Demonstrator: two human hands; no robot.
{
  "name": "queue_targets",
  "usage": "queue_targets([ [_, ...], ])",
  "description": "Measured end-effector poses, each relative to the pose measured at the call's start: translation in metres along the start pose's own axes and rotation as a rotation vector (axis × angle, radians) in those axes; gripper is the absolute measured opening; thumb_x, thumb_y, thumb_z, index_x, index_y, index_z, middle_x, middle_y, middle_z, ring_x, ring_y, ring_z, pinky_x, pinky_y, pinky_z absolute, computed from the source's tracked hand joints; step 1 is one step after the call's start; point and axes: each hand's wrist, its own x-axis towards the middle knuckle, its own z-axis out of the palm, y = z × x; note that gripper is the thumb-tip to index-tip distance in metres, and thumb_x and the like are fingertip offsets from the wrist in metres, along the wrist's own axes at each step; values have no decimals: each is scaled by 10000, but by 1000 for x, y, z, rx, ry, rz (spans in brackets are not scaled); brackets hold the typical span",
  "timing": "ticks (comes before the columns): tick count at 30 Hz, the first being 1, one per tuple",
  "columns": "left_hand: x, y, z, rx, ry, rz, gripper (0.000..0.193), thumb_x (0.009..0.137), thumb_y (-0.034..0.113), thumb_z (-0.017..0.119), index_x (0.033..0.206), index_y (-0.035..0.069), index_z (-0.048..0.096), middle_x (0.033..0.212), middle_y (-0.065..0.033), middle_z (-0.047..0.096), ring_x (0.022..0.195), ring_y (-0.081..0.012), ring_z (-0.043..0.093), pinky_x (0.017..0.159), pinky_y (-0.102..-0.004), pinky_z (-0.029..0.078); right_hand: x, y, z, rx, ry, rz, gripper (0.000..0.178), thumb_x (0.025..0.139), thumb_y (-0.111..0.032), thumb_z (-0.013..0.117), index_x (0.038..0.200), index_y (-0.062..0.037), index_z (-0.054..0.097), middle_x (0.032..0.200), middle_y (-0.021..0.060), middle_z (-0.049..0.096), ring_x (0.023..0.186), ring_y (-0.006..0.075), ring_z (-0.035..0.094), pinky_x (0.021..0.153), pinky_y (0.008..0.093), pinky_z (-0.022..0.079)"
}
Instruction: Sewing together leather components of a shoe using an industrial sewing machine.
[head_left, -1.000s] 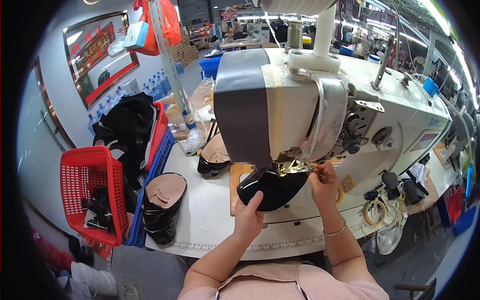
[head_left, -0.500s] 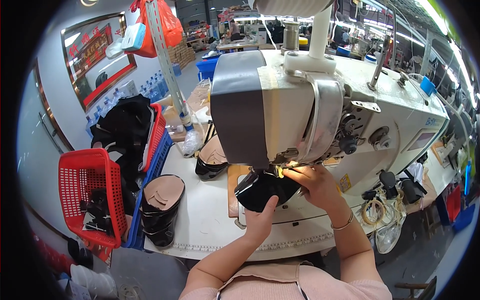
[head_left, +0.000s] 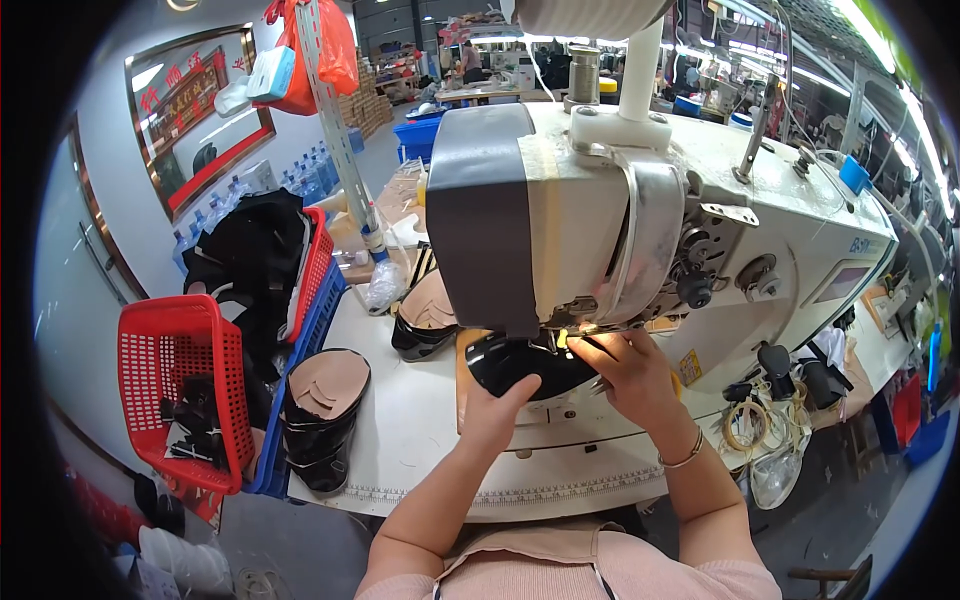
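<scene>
A glossy black shoe upper [head_left: 525, 365] lies beneath the needle area of a large white sewing machine [head_left: 590, 240]. My left hand [head_left: 492, 412] grips its near left edge, thumb on top, the other fingers hidden behind the hand or under the piece. At the right edge, close to the lit needle, my right hand [head_left: 637, 378] has its fingers bent and pressed to the same upper. A small metallic bit shows by those fingers, too small to name. Left of the machine stand stacked black uppers with beige linings [head_left: 328, 400], and another such stack [head_left: 425, 312] sits farther back.
A red basket [head_left: 228, 390] with black scraps stands at the left, beside a blue crate [head_left: 275, 450] and a heap of black material [head_left: 245, 255]. Right of my right hand are tape rolls [head_left: 745, 425]. A metal post [head_left: 335, 130] rises behind the table.
The black upper has turned and flattened under the needle. My left hand has shifted left and slightly up along its edge; my right hand stays nearly in place.
</scene>
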Motion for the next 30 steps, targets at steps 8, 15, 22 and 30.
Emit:
queue_targets([
  [8,9,10,5,-311,-4,-150,336,775,46,611,1076,16,465,952,-87,583,843,-179,607,676,-278,537,-1,-17,-5,-122,11,-29,440,609,-10,587,1035,-116,613,949,8,559,804,213,489,692,299,473],
  [15,7,8,7,36,-71,73,322,770,24,657,1043,20,487,948,-63,589,816,-128,594,682,-259,519,-1,-27,-8,-252,-18,-17,375,652,-109,589,1027,-109,596,940,23,515,788,200,465,667,295,436],
  [22,19,11,2,-269,-107,-47,295,790,40,633,1041,13,482,957,-66,589,836,-127,585,717,-268,511,10,-22,-29,203,44,98,302,658,-218,734,902,-86,618,837,61,546,759,249,507,641,360,417],
  [30,5,19,22,132,-74,160,411,770,-20,627,1113,22,405,974,-45,526,849,-98,542,698,-225,482,-11,-9,-14,404,-137,422,191,707,-174,722,710,-37,589,565,83,521,589,257,513,539,352,413],
])
